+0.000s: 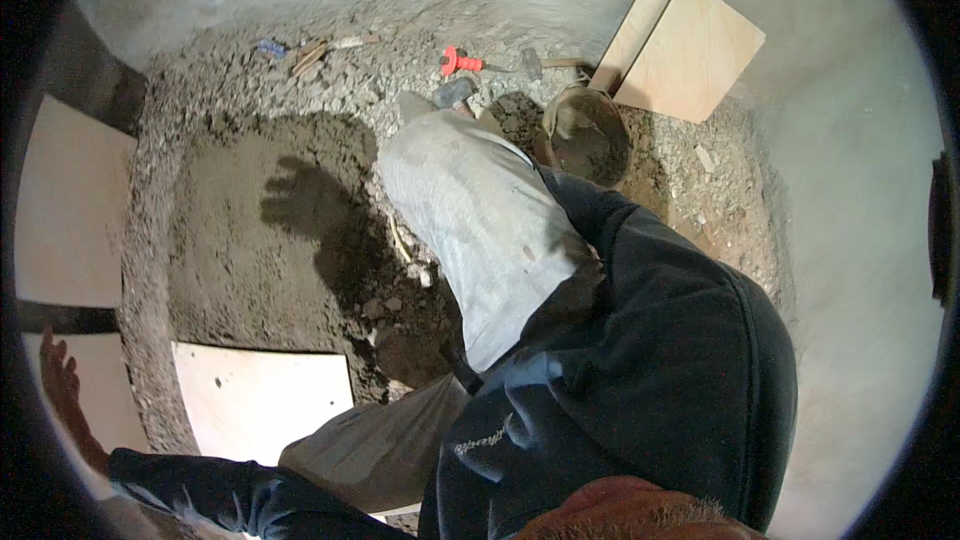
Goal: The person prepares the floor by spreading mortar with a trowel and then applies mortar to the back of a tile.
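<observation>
At the far left edge, my left hand is raised with its fingers stretched and apart, holding nothing. It is in front of a pale tile standing against the left wall; whether they touch I cannot tell. Nearer my body lies another pale tile, flat beside the spread wet mortar. The hand's shadow falls across that mortar. My right arm's dark sleeve goes behind my bent leg, and my right hand is hidden.
A bucket with grey residue stands right of my knee. Beyond the knee lie a hammer, a red-handled chisel and another hammer. Wood-toned boards or tiles lean at the back right. Rubble lines the back wall.
</observation>
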Action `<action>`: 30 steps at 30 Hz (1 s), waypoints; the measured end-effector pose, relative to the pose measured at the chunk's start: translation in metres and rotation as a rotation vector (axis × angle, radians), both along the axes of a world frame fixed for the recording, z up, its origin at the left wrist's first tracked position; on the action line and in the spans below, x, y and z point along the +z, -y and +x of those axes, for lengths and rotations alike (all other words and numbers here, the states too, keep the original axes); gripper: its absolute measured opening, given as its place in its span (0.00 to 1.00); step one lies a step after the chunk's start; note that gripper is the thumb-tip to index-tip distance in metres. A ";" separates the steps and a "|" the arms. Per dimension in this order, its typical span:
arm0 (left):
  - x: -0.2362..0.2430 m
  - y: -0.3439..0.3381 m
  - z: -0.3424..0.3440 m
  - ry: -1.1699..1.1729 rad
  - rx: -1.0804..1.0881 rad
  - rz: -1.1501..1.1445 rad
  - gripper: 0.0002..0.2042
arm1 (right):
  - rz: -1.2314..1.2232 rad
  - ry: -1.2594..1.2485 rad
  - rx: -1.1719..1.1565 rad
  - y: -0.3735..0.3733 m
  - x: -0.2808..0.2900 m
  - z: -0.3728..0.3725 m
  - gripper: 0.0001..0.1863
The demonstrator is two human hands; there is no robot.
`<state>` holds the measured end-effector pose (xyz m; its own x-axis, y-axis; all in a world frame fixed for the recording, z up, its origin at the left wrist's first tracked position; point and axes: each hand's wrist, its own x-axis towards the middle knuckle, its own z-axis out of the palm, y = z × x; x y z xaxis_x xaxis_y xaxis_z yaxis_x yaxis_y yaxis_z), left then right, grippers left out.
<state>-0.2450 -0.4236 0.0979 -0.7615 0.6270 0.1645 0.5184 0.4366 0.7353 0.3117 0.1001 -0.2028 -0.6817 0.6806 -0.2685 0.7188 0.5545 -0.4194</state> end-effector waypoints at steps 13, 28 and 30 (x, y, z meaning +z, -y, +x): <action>0.015 -0.332 0.196 -0.194 -0.400 -0.326 0.20 | 1.272 -0.449 -0.232 -0.222 0.118 0.298 0.16; 0.010 -0.738 0.447 -0.528 -1.152 -0.193 0.14 | 1.600 -0.200 -0.190 -0.436 0.221 0.491 0.26; -0.004 -0.763 0.505 -0.541 -1.285 -0.060 0.15 | 1.457 -0.095 -0.333 -0.409 0.221 0.471 0.24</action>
<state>0.2599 0.3389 0.0942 0.4944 0.8464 0.1980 0.7857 -0.5326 0.3148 0.7830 0.5089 0.0182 -0.4212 0.4289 0.7991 0.8955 0.3365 0.2914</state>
